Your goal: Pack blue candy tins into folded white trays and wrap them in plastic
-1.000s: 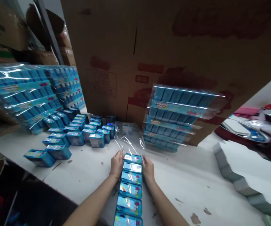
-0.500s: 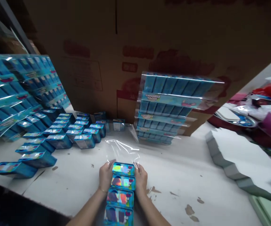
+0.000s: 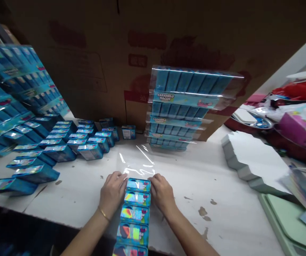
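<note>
A row of several small blue candy boxes (image 3: 135, 214) with shiny labels runs from the table's near edge toward its middle. The boxes are in a clear plastic bag (image 3: 135, 164), whose bare end lies flat beyond the farthest box. My left hand (image 3: 112, 192) is at the left side of that farthest box, fingers closed on the bag's edge. On the opposite side my right hand (image 3: 164, 193) pinches the bag's other edge, its fingertips close against the box.
Loose blue boxes (image 3: 59, 152) stand in rows at left, before wrapped multi-packs (image 3: 17, 74). A stack of wrapped packs (image 3: 179, 101) leans against a large cardboard box (image 3: 94, 35). At right are stacked white pieces (image 3: 256, 156), a pale green scale-like device (image 3: 288, 220) and a cluttered dark red basin (image 3: 238, 129).
The row of boxes has shifted farther onto the table, with one more box showing at the near end. My hands have spread slightly apart and lowered. The view has also shifted.
</note>
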`<control>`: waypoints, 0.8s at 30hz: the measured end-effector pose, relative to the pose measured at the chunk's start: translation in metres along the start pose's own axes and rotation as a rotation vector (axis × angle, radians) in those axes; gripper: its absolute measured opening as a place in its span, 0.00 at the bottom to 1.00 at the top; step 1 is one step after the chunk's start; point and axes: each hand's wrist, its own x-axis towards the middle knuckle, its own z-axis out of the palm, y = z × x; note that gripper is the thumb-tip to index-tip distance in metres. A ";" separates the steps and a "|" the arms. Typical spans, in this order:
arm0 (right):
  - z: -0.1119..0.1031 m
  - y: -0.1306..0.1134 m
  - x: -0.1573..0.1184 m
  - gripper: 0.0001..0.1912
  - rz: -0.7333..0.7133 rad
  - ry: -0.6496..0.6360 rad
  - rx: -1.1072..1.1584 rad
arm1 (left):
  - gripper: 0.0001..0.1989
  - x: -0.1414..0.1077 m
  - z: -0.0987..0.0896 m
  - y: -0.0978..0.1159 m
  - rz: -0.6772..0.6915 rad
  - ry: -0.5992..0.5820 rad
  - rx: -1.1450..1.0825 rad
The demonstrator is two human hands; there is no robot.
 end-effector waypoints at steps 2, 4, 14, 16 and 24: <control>-0.012 -0.004 0.010 0.11 0.045 -0.067 0.092 | 0.10 0.008 -0.008 0.003 0.029 -0.011 -0.046; -0.025 -0.009 0.017 0.11 0.080 -0.136 0.115 | 0.07 0.014 -0.017 0.006 0.008 -0.049 -0.081; -0.022 -0.017 -0.003 0.11 0.010 0.161 0.205 | 0.08 0.012 -0.022 0.015 0.209 0.046 0.057; -0.015 -0.017 -0.009 0.11 -0.115 0.318 0.153 | 0.08 0.009 -0.020 0.014 0.285 0.117 0.054; 0.000 -0.008 -0.043 0.20 -0.503 0.500 -0.010 | 0.10 -0.021 -0.014 -0.006 0.478 0.207 -0.136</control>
